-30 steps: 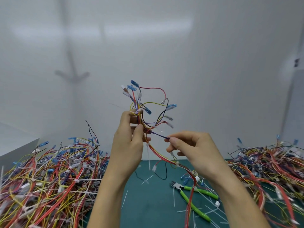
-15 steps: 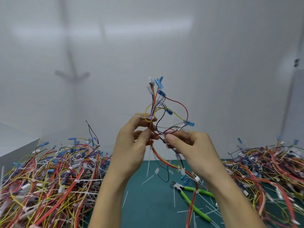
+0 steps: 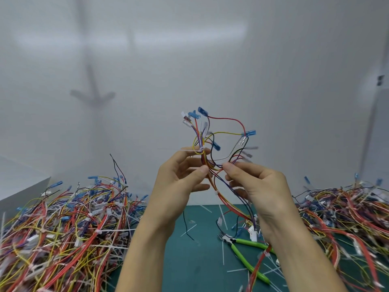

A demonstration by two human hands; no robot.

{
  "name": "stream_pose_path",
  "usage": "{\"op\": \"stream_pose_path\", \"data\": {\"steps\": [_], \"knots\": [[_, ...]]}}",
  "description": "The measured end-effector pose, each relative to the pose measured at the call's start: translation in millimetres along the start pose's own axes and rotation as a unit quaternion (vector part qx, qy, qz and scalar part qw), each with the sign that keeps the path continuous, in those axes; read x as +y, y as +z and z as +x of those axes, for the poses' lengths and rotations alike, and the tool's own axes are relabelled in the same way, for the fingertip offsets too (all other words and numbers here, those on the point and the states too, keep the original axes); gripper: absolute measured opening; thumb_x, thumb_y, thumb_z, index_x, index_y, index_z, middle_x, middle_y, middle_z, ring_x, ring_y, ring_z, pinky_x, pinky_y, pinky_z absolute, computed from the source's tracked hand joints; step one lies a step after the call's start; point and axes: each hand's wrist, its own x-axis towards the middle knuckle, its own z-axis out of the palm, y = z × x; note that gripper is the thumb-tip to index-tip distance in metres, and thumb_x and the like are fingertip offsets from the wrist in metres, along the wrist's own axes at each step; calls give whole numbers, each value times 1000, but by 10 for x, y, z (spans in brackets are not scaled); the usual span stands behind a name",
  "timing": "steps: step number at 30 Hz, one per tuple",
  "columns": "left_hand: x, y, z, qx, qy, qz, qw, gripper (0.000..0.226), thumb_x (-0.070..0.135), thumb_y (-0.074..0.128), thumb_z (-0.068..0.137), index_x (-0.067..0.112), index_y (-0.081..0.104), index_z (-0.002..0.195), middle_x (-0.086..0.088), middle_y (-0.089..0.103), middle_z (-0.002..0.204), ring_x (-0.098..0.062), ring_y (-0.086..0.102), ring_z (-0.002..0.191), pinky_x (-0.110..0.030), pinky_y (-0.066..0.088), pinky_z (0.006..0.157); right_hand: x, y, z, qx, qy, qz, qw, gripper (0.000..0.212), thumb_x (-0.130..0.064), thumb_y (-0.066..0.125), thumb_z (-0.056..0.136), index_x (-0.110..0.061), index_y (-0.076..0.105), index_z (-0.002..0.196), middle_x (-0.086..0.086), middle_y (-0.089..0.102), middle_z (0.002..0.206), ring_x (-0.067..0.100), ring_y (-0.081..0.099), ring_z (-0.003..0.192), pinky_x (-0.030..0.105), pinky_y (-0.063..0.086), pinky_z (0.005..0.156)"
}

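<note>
Both hands are up close together on one wire harness, held in the air above the green surface with its tail trailing down by the green cutters. Left hand pinches the bundled stem just under a white zip tie, right hand pinches a few loose strands beside it — fingertips nearly touching. Risk I see: tug those thin strands too hard and a blue terminal could pull off — or the dangling tail snags the right pile and drags it along.
</note>
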Motion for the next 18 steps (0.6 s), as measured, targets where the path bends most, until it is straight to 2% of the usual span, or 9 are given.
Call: {"op": "stream_pose_path", "data": {"steps": [7, 10, 12, 14, 16, 18], "knots": [[-12, -16, 5, 18, -41, 15, 999, 19, 10, 67, 90, 17, 71, 107, -2, 74, 94, -15, 72, 79, -33, 62, 73, -13, -7, -3, 12, -42, -33, 999, 11, -21, 79, 79, -25, 79, 69, 0, 74, 68, 0, 59, 58, 11, 48, 54], [-31, 8, 6, 12, -62, 42, 997, 23, 24, 71, 88, 20, 70, 110, -1, 74, 100, -19, 74, 83, -33, 62, 73, -18, -11, -5, 24, -44, -26, 998, 11, -22, 80, 78, -25, 80, 67, -1, 75, 70, 1, 61, 60, 11, 49, 56], [-40, 32, 7, -21, -97, 54, 994, 35, 43, 68, 84, 20, 69, 110, 1, 76, 99, -20, 75, 83, -31, 62, 75, -16, -11, -7, 37, -46, -12, 998, 11, -23, 80, 79, -23, 80, 69, -1, 76, 72, 2, 63, 60, 12, 50, 57], [-42, 64, -4, -82, -126, 82, 985, 41, 53, 65, 78, 21, 72, 102, 3, 77, 94, -17, 75, 84, -28, 61, 77, -14, -5, -9, 59, -46, 14, 997, 11, -22, 79, 80, -26, 81, 70, -2, 76, 73, 2, 65, 61, 13, 51, 57], [-50, 107, -15, -117, -117, 110, 980, 30, 43, 72, 80, 19, 73, 98, 0, 78, 90, -15, 75, 85, -27, 60, 79, -5, 6, -8, 76, -36, 39, 996, 13, -22, 78, 81, -30, 81, 71, -1, 77, 74, 4, 68, 64, 18, 52, 60], [-55, 145, -9, -92, -81, 106, 987, 13, 21, 74, 86, 12, 73, 96, -3, 78, 87, -15, 75, 82, -29, 61, 77, -4, 14, -7, 76, -17, 54, 995, 10, -22, 77, 83, -25, 82, 75, 1, 77, 77, 9, 70, 68, 29, 55, 68]]}}
